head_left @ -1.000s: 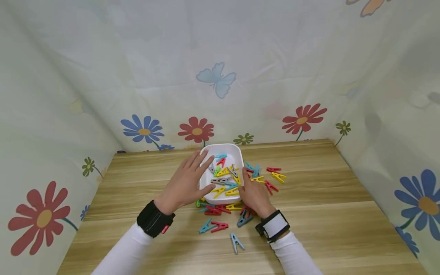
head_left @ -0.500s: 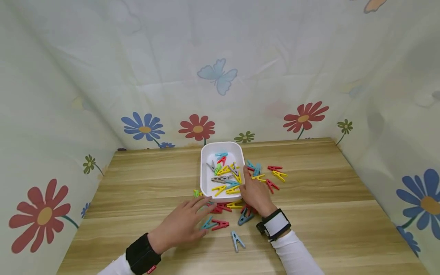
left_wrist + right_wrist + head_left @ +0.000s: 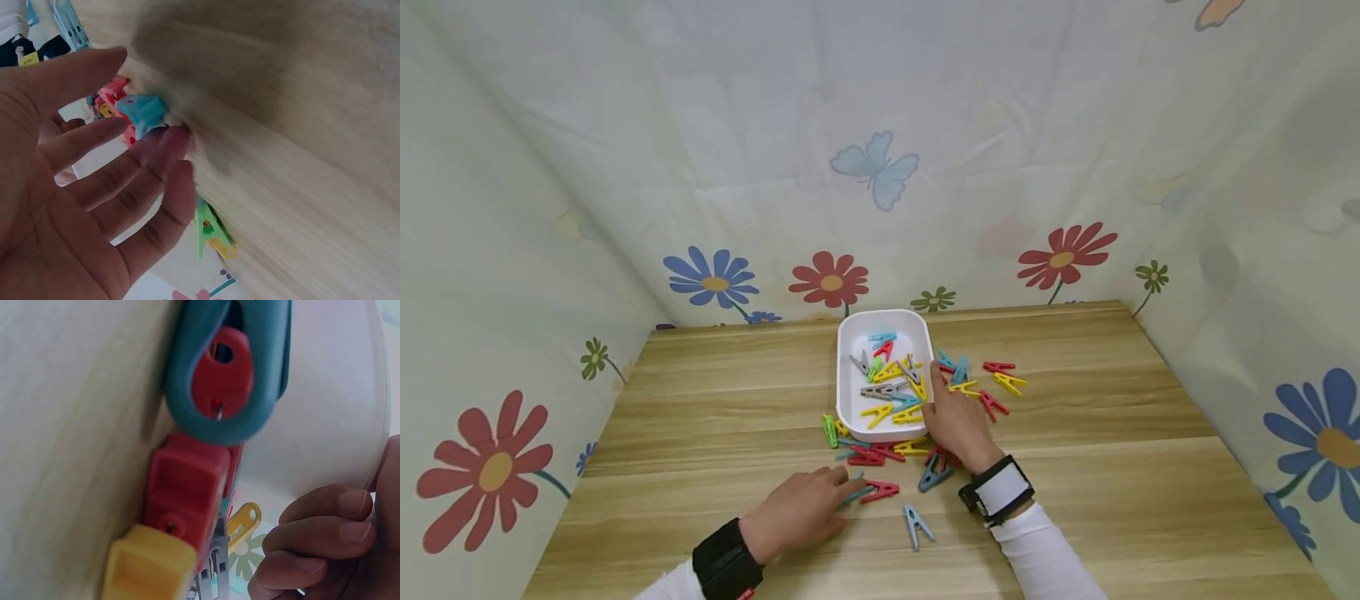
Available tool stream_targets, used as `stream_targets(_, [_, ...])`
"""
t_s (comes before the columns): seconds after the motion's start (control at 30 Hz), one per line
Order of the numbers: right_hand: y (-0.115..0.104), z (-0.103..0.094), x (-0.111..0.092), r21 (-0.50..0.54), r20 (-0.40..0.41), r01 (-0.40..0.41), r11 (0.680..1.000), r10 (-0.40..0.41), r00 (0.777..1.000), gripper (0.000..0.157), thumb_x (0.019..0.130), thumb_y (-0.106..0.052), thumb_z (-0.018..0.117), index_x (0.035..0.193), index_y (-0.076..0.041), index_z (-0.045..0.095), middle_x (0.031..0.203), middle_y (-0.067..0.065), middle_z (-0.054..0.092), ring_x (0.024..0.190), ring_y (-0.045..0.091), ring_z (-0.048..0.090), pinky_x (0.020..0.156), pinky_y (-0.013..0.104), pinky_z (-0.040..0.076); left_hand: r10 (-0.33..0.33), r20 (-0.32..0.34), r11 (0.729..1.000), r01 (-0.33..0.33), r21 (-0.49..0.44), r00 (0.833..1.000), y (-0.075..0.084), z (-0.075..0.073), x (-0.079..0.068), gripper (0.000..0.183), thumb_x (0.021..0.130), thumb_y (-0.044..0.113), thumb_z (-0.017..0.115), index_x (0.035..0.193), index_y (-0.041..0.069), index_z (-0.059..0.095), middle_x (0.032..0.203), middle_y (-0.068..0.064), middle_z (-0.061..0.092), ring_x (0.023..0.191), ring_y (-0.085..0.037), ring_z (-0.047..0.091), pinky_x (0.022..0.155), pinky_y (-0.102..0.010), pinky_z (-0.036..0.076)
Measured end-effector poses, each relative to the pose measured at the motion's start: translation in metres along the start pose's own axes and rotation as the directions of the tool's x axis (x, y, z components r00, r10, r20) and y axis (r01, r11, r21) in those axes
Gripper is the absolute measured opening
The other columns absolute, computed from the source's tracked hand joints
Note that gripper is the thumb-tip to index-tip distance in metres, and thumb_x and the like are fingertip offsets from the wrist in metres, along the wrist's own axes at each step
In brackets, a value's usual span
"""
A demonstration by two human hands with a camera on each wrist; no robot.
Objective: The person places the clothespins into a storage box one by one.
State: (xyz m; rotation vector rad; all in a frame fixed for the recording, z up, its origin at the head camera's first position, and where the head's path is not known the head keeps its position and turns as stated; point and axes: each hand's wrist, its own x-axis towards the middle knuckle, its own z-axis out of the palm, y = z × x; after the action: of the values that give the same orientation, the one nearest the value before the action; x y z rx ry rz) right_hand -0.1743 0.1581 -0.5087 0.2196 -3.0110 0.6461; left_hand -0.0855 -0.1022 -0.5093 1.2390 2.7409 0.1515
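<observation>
My left hand (image 3: 797, 508) reaches low over the table at a blue clothespin (image 3: 852, 495), its fingertips at that clip. In the left wrist view the fingers are loosely bent, thumb apart, and the blue clip lies just beyond them. Beside it is a red clothespin (image 3: 882, 491). My right hand (image 3: 958, 425) grips the right rim of a white tray (image 3: 842, 358), index finger along the edge and the other fingers curled beside the wall. Several clothespins lie inside the tray, among them a yellow clothespin (image 3: 877, 413) and a red clothespin (image 3: 885, 351).
Loose clothespins lie around the tray: a pale blue clothespin (image 3: 917, 527) in front, a dark blue clothespin (image 3: 934, 475) near the right hand, a green clothespin (image 3: 830, 431) at the left corner, and several to the right. A flowered curtain (image 3: 760, 192) backs the wooden table (image 3: 715, 400).
My left hand has drawn back from over the tray's left side toward the front and come down at the blue clothespin. The right hand stays on the tray's rim.
</observation>
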Motion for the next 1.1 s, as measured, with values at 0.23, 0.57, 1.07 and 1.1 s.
stream_targets(0.23, [-0.001, -0.001, 0.000, 0.010, 0.004, -0.007, 1.000, 0.007, 1.000, 0.065, 0.090, -0.022, 0.047, 0.147, -0.009, 0.018, 0.050, 0.002, 0.044, 0.040, 0.018, 0.041, 0.040, 0.034, 0.033, -0.036, 0.038, 0.999, 0.037, -0.019, 0.999, -0.001, 0.004, 0.002, 0.018, 0.083, 0.019, 0.067, 0.099, 0.020, 0.059, 0.082, 0.010, 0.049, 0.067, -0.002, 0.045, 0.056, -0.024, 0.044])
stream_targets(0.57, [0.000, -0.001, 0.000, 0.014, -0.011, 0.006, 1.000, -0.006, 1.000, 0.065, 0.089, -0.022, 0.047, 0.146, -0.009, 0.019, 0.051, 0.002, 0.044, 0.041, 0.018, 0.041, 0.040, 0.034, 0.034, -0.062, -0.114, 0.998, 0.062, -0.001, 0.992, -0.014, -0.042, 0.002, 0.015, 0.084, 0.014, 0.064, 0.099, 0.018, 0.060, 0.084, 0.008, 0.050, 0.066, -0.004, 0.045, 0.055, -0.026, 0.044])
stream_targets(1.07, [0.000, -0.002, -0.001, 0.035, 0.006, -0.008, 0.999, 0.008, 1.000, 0.065, 0.090, -0.022, 0.049, 0.146, -0.010, 0.019, 0.050, 0.002, 0.044, 0.041, 0.018, 0.042, 0.041, 0.034, 0.034, -0.071, -0.413, 0.993, 0.104, 0.059, 0.908, -0.033, -0.128, 0.055, 0.029, 0.082, 0.023, 0.069, 0.110, 0.015, 0.063, 0.101, 0.002, 0.060, 0.078, -0.007, 0.053, 0.067, -0.024, 0.049])
stream_targets(1.1, [0.000, -0.002, -0.002, 0.036, 0.010, -0.008, 0.999, 0.008, 1.000, 0.065, 0.090, -0.022, 0.049, 0.146, -0.010, 0.019, 0.050, 0.002, 0.044, 0.041, 0.018, 0.042, 0.041, 0.034, 0.034, -0.075, -0.414, 0.992, 0.111, 0.064, 0.907, -0.035, -0.131, 0.061, 0.030, 0.083, 0.023, 0.068, 0.111, 0.016, 0.062, 0.102, 0.002, 0.059, 0.078, -0.007, 0.053, 0.067, -0.023, 0.048])
